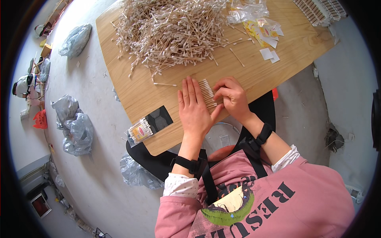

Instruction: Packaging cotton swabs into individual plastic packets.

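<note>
Flanking one swab row [206, 93]: two hands [194, 114] [234, 100], left flat, unclenched; right curled, hold unclear

Bright light, white glare on the upper-left floor [86, 16], soft shadows, outer edges bowed and blackened

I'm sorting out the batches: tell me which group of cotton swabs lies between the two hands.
The small aligned row of swabs, flanked by the left hand and right hand; the jumbled heap and the bagged swabs lie outside them.
</note>
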A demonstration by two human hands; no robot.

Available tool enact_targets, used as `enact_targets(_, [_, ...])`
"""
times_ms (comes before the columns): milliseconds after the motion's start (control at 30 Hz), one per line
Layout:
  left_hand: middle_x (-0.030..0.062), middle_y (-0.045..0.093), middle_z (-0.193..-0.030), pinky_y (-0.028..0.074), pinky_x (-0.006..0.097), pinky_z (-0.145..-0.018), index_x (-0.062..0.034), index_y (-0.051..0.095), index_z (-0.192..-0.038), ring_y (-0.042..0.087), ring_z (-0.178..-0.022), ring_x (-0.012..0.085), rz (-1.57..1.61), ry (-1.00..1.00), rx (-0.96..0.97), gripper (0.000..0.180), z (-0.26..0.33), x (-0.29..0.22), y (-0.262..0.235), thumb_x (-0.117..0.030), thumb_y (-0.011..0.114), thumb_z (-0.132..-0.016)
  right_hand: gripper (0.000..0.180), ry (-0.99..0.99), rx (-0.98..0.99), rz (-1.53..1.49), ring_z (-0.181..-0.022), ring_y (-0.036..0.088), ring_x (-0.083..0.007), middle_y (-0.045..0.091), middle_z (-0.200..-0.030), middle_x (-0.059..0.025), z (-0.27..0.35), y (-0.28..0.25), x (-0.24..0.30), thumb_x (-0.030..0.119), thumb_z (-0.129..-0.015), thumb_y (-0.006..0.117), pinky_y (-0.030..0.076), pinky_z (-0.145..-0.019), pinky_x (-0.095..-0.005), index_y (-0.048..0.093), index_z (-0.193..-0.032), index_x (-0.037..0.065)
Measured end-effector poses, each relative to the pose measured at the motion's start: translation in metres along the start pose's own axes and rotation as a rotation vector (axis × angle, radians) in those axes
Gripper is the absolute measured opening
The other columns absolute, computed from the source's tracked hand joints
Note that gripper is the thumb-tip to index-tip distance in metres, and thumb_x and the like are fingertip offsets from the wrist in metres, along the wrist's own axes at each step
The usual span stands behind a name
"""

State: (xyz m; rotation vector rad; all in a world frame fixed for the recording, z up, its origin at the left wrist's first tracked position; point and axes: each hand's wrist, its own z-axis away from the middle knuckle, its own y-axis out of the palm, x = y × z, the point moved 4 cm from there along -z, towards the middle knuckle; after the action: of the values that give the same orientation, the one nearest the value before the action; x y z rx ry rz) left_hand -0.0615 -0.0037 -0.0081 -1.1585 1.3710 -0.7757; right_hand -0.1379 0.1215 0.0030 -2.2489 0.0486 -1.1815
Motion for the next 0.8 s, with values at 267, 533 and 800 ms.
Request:
enact_targets(267, [0.0274, 0.027, -0.158, 0.019, 0.051, -0.120, 0.0098, 0.028, -0.149, 0.023, -0.149, 0.0383, 0.001, 0.003, -0.011, 0.104, -0.0002, -0.0008, 0.0001, -0.063, 0.062, -0.084, 0.016, 0.045, -0.061, -0.020, -0.092, 0.061, -0.0286, 0.065, -0.090, -0.0078, 0.0017, -0.0005, -0.0026, -0.008, -0.068, 0.058, 0.051, -0.079, -0.0381, 0.068, -0.072, 0.004])
enact_targets(533, [0.0274, 0.027, -0.158, 0.019, 0.050, -0.120, 0.0100, 0.029, -0.149, 0.023, -0.149, 0.0380, -0.006, 0.004, -0.011, 0.103, -0.0002, -0.0006, -0.0004, -0.063, 0.062, -0.084, 0.014, 0.028, -0.020, 0.045, -0.094, 0.061, -0.0291, 0.065, -0.091, -0.0080, 0.0000, 0.0008, -0.0015, -0.007, -0.069, 0.058, 0.051, -0.080, -0.0392, 0.067, -0.070, 0.004])
enact_targets(800, [0.0271, 0.028, -0.157, 0.019, 0.050, -0.121, 0.0100, 0.029, -0.149, 0.023, -0.149, 0.0374, -0.016, 0.003, -0.014, 0.102, -0.0003, -0.0013, -0.0011, -0.061, 0.062, -0.085, 0.017, 0.037, -0.042, 0.051, -0.096, 0.061, -0.0300, 0.066, -0.095, -0.0090, -0.0018, 0.0005, 0.0005, -0.007, -0.073, 0.057, 0.051, -0.082, -0.0398, 0.068, -0.080, 0.005])
